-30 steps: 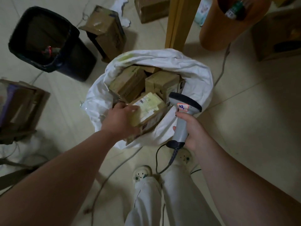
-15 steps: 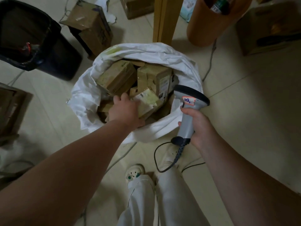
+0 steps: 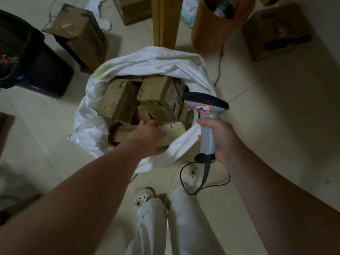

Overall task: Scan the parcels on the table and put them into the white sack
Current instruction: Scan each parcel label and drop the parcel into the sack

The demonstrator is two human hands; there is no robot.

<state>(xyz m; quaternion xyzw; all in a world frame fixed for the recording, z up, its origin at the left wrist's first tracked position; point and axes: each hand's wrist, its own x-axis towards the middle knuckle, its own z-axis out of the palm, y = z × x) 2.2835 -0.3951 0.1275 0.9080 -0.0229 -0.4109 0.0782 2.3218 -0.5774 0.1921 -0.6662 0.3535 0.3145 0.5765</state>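
— Grey scanner [image 3: 207,124]: status?
— Right hand [image 3: 221,139] clasped round its handle, just beside the white sack [image 3: 147,59].
— Left hand [image 3: 148,138]?
— Fingers curled over the labelled parcel [image 3: 173,129], low inside the sack's near side; brown boxes [image 3: 119,102] beyond.

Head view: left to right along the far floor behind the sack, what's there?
Black plastic bin, tilted open brown cardboard box, brown carton at the top edge, wooden post, orange plastic bucket, brown cardboard box with dark print.
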